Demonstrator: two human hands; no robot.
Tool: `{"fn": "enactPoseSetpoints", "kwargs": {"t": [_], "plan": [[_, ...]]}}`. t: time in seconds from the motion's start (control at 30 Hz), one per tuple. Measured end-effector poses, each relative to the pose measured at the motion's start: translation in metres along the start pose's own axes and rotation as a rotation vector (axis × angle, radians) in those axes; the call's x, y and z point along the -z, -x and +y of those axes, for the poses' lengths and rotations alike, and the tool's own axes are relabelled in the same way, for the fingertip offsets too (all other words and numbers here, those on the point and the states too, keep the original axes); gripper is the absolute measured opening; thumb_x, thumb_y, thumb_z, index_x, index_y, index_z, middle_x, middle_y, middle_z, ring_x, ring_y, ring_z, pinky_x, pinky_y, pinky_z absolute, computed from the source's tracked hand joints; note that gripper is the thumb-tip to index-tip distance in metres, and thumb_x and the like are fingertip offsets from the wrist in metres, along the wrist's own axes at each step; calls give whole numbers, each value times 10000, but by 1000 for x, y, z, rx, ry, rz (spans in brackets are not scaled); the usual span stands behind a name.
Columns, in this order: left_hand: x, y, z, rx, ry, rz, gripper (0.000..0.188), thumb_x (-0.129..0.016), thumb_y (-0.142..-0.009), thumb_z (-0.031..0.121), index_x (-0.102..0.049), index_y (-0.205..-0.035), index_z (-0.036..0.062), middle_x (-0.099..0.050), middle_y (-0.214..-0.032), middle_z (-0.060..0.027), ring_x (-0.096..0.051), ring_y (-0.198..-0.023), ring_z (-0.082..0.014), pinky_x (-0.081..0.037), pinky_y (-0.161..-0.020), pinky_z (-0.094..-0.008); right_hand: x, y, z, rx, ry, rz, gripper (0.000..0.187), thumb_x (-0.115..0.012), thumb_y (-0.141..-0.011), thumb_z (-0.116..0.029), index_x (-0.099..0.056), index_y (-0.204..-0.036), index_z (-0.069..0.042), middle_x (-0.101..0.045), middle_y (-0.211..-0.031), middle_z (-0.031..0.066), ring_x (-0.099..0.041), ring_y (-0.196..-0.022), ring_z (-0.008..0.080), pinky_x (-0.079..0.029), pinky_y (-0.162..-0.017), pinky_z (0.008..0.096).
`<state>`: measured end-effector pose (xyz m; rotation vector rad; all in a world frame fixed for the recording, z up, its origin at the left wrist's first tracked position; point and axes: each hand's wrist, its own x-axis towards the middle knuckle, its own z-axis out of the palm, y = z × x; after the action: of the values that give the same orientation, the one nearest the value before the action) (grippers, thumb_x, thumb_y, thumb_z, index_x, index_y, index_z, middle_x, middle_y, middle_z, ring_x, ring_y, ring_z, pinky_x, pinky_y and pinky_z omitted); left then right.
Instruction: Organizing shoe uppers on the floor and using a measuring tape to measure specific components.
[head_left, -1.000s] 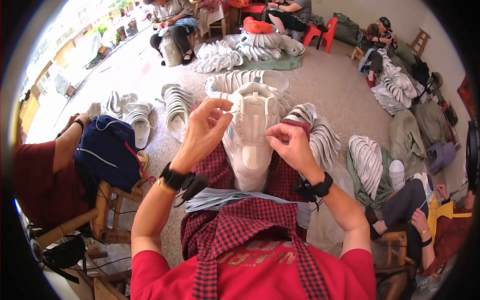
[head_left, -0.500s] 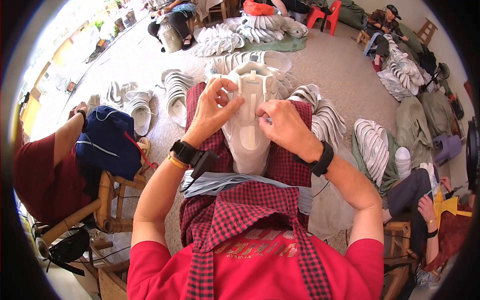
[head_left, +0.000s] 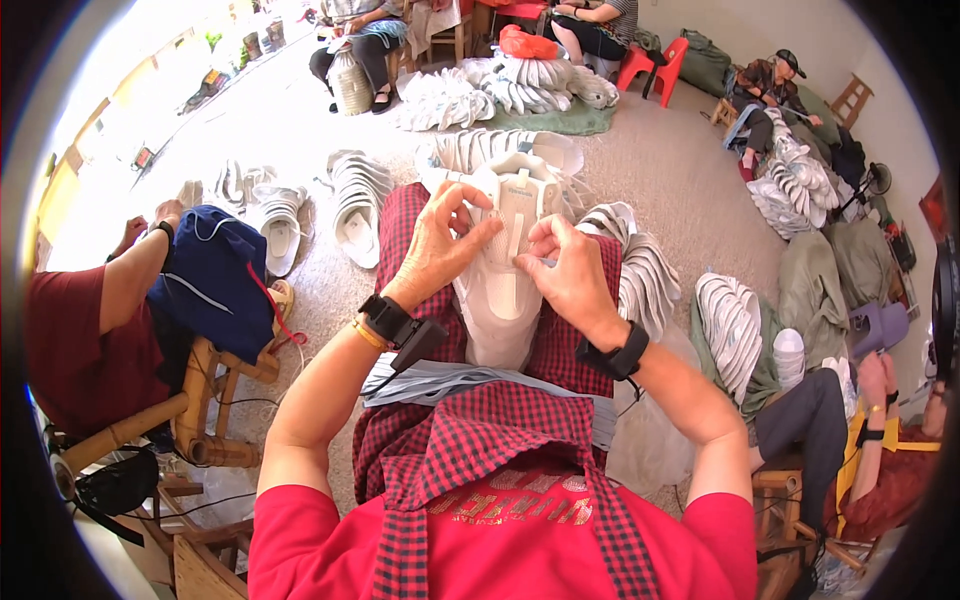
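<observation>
So we've got a white shoe upper [head_left: 503,262] sitting on our lap, over the red checked apron [head_left: 470,430]. Our left hand [head_left: 440,245] pinches its top edge, and our right hand [head_left: 565,275] is closed on the middle strip, fingers tight.

Sunlit beige floor [head_left: 690,190], red plastic chairs [head_left: 655,65], wooden stool [head_left: 215,400], pale wall [head_left: 800,30].

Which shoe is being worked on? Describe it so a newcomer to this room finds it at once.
Start at the red checked apron across the person's lap. On it, at the picture's centre, lies one white shoe upper, toe toward the floor piles. Unlike the stacked white uppers around, it alone is gripped by both hands: left hand and right hand.
</observation>
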<state>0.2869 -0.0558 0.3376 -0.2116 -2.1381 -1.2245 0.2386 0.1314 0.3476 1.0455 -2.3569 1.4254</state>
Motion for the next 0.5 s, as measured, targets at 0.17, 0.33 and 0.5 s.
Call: {"fn": "enactPoseSetpoints", "kwargs": {"t": [0.17, 0.33, 0.5], "plan": [[-1, 0, -2, 47, 21, 7, 204, -709, -798, 83, -596, -963, 44, -469, -882, -10, -430, -690, -69, -406, -608, -225, -1, -5, -2, 85, -54, -84, 246, -726, -721, -55, -577, -914, -22, -642, -732, 124, -668, -737, 280, -507, -682, 359], [4, 4, 3, -5, 43, 0, 209, -709, -786, 61, -597, -962, 44, -494, -953, -23, -444, -701, -63, -423, -622, -214, 9, 2, -3, 331, 118, -94, 204, -640, -764, -9, -596, -962, -26, -639, -873, 137, -647, -782, 328, -514, -684, 399], [7, 10, 17, -157, -126, -67, 206, -729, -737, 52, -642, -923, 61, -500, -1081, -78, -512, -808, -154, -449, -729, -284, 6, 2, -2, 306, 149, -121, 197, -599, -767, 17, -594, -962, -15, -630, -891, 149, -640, -787, 336, -514, -675, 403]]}}
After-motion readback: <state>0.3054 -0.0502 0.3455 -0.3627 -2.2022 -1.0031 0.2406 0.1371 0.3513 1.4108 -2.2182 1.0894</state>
